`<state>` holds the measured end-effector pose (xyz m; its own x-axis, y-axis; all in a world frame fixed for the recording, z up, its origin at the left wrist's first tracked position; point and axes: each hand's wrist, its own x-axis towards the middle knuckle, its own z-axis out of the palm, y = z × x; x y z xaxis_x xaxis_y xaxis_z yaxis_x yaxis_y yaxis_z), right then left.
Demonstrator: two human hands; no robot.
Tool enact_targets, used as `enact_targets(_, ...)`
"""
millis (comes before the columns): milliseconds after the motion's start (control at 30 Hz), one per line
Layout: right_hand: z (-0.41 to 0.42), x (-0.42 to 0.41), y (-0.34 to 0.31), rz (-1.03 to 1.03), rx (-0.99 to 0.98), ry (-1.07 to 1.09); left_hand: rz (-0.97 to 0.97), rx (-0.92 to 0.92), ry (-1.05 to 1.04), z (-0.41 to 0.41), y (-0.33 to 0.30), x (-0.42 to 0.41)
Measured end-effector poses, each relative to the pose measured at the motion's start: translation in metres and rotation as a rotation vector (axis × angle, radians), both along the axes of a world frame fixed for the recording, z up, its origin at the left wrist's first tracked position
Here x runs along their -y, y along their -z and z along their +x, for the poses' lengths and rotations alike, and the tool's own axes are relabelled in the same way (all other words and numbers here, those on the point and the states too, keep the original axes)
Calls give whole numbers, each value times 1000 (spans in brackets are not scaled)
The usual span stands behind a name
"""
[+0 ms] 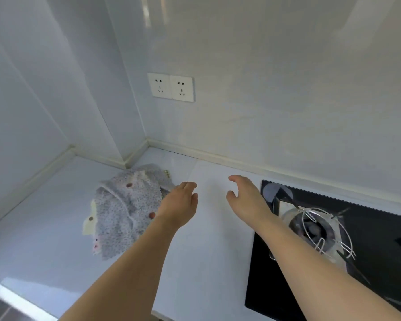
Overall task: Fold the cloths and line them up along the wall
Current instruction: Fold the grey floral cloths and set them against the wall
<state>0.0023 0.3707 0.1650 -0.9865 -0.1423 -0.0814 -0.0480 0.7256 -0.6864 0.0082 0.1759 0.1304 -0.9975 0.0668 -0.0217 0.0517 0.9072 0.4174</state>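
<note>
Cloths (127,209): heaped in a crumpled, unfolded pile on the pale countertop (44,239), toward the left, near the inner corner where the wall steps out. Grey-white fabric with a fine speckled print uppermost; several small reddish-brown spots visible on it; a cream piece and a bit of pink showing at the pile's left and lower edges; a scrap with yellow dots peeking out at the far side. Number of separate cloths in the heap not determinable. Far end of the pile close to the wall's base strip, not lined up along it.

Left hand (180,205): extended over the right edge of the pile, palm down, fingers loosely curved and apart, gripping nothing. Contact with the fabric beneath not determinable.

Right hand (248,195): extended above bare countertop, just beside the left hand with a gap between, thumb and fingers spread and slightly curled, holding nothing.

Surroundings: black glass hob (368,246) set into the counter at the right, with a gas burner and wire pan support (322,230) partly behind the right forearm. Glossy pale wall (276,100) behind, carrying a double white socket plate (171,87) above the counter corner.
</note>
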Motion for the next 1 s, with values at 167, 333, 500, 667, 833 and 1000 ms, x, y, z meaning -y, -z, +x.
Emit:
enact_targets(167,-13,80,25,18,57,-73,56,75,-52,-4,40,98)
enact_targets(333,-19,143,86,43,30,-176,94,2,-139,-12,96,157)
enact_targets(500,-14,175,157,0,-85,-256,149,-211,-96,-15,150,173)
enact_targets(667,-4,192,207,-89,-263,-298,175,-430,-12,-5,184,183)
enact_targets(833,2,190,239,-116,-403,-290,84,-519,133,8,195,183)
enact_targets(1000,11,189,248,-19,-524,-294,75,-420,187,22,196,186)
